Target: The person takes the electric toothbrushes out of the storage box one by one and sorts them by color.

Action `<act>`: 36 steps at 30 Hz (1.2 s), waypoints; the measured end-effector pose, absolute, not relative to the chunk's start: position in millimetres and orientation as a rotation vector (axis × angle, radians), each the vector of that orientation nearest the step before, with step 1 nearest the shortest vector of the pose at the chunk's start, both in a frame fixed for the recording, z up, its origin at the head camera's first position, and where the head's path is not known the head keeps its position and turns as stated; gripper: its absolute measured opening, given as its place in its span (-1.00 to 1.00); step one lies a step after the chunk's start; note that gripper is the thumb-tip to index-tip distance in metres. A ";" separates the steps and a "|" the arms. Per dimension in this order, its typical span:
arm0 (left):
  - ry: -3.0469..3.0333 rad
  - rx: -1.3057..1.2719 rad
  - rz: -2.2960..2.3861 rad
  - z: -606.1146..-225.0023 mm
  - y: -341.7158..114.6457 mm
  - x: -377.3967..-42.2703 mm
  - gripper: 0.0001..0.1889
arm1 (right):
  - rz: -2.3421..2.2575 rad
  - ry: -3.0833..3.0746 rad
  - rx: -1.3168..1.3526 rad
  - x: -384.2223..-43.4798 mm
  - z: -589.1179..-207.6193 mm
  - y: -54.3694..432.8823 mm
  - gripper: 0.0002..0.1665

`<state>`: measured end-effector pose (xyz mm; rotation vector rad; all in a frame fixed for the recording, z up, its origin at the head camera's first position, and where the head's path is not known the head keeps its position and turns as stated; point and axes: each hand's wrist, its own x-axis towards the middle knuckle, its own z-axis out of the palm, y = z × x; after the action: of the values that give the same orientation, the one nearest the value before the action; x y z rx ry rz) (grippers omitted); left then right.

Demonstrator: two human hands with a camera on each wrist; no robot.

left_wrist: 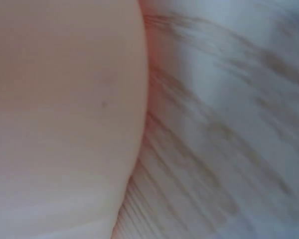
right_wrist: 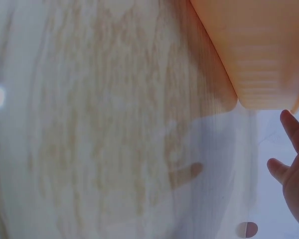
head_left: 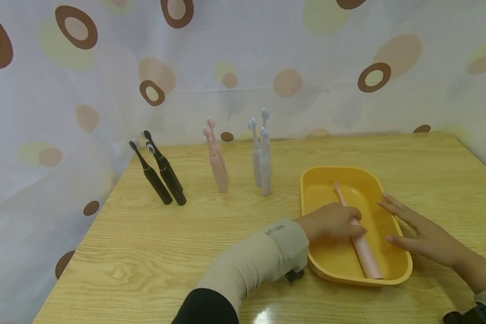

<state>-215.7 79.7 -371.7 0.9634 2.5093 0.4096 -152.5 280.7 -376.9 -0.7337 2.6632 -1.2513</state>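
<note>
In the head view, my left hand (head_left: 336,220) reaches into a yellow plastic bin (head_left: 401,281) and grips a pink electric toothbrush (head_left: 366,256) around its middle. The brush lies slantwise in the bin, its head toward the far side and its thick handle end toward the near side. My right hand (head_left: 427,234) has its fingers spread at the bin's right rim. In the right wrist view, those fingers (right_wrist: 294,132) show beside the bin's outer wall (right_wrist: 261,59). A close, blurred pale surface fills much of the left wrist view, with wood grain beside it.
Left of the bin on the wooden table (head_left: 146,270) stand three groups of upright electric toothbrushes: black ones (head_left: 158,182), pink ones (head_left: 218,173) and white ones (head_left: 265,175). A patterned cloth (head_left: 227,58) hangs behind the table and along its left side.
</note>
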 end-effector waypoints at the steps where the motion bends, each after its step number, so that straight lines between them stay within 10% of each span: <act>1: 2.517 0.985 0.407 -371.5 79.3 -216.2 -0.66 | -1.249 2.665 -0.736 -152.5 -376.9 280.6 -0.21; 36: 2.560 1.043 1.355 -361.4 64.3 -214.3 -0.78 | -1.247 2.679 -0.797 -154.0 -381.8 280.7 -0.19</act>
<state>-214.3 64.3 -361.4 1.0434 2.5598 1.3551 -154.0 280.7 -381.8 -0.7967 2.6785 -1.2466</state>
